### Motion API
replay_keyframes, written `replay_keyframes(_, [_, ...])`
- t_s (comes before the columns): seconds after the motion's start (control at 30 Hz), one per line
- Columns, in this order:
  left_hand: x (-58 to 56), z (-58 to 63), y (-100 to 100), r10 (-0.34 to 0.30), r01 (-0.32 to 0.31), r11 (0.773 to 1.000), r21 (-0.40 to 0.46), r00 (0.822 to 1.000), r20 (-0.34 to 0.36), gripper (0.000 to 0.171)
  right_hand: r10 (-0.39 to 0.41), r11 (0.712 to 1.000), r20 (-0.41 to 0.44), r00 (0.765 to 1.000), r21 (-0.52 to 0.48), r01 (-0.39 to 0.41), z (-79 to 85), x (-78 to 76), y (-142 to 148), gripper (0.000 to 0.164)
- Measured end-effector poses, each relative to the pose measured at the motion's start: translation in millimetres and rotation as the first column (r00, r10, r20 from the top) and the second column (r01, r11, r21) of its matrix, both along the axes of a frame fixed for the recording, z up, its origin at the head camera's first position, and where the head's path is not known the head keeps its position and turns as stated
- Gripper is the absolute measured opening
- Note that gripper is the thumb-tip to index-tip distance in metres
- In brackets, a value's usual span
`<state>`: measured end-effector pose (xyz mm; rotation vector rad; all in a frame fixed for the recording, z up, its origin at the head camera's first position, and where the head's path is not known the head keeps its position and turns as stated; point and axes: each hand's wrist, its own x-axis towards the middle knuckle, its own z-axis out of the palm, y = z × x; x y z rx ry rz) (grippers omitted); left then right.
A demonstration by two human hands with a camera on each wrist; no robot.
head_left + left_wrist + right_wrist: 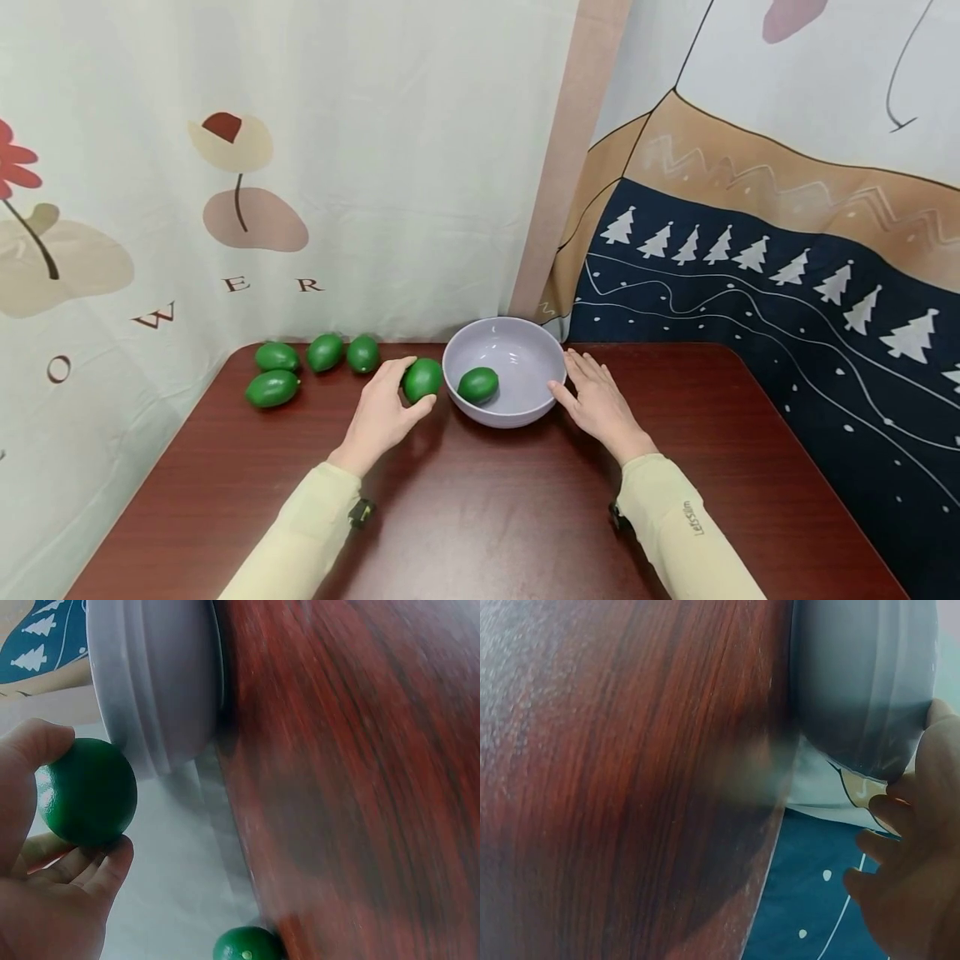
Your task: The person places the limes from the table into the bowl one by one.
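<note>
Pale yellow-green sleeves (296,537), matte fabric, fill the near edge, sm. lettering on the R one & a dark wrist unit (362,512) by each cuff. L hand (378,417) is clamped on the held lime (422,380), thumb one side, fingertips the other; lime's smooth, glossy, deep green, off the counter (495,500) & approx. level w/ the rim of the bowl (531,375) in the L wrist view. It's just outside the bowl's L side; can't tell if they touch. Bowl = round, lilac-gray, shiny inside, w/ a stepped band under the rim outside; 2nd lime (478,385) lies inside, toward the L wall. R hand (600,404) has fingers extended, thumb apart from them, resting against the bowl's R side. 4 limes (272,389) lie at far L, oval, 2 close together by the corner, 2 side by side nearer the bowl. Bowl's near the back edge, so little room behind; wide stretch of wood in front, btwn the arms, & more to R of the R hand. Counter's dark red-brown, streaky grain, soft sheen, rounded back corners. Behind: whitish curtain (412,167) w/ flower prints & letters; to R, navy cloth (750,350) w/ white trees & thin wavy lines.
</note>
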<state>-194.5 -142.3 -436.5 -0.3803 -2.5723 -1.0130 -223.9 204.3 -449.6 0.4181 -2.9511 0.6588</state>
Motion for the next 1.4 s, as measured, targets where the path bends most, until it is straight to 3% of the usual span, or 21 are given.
replay_keyframes(1.03, [-1.3, 9.2, 28, -0.041, 0.042, 0.999, 0.034, 0.999, -0.032, 0.061, 0.002, 1.000, 0.017, 1.000, 0.002, -0.002, 0.6, 0.2, 0, 0.071])
replay_keyframes(1.4, [-3.5, 7.3, 41, -0.090, 0.094, 0.995, 0.047, 0.994, -0.068, 0.062, -0.003, 1.000, 0.030, 1.000, 0.010, 0.003, 1.5, 0.2, -1, 0.072])
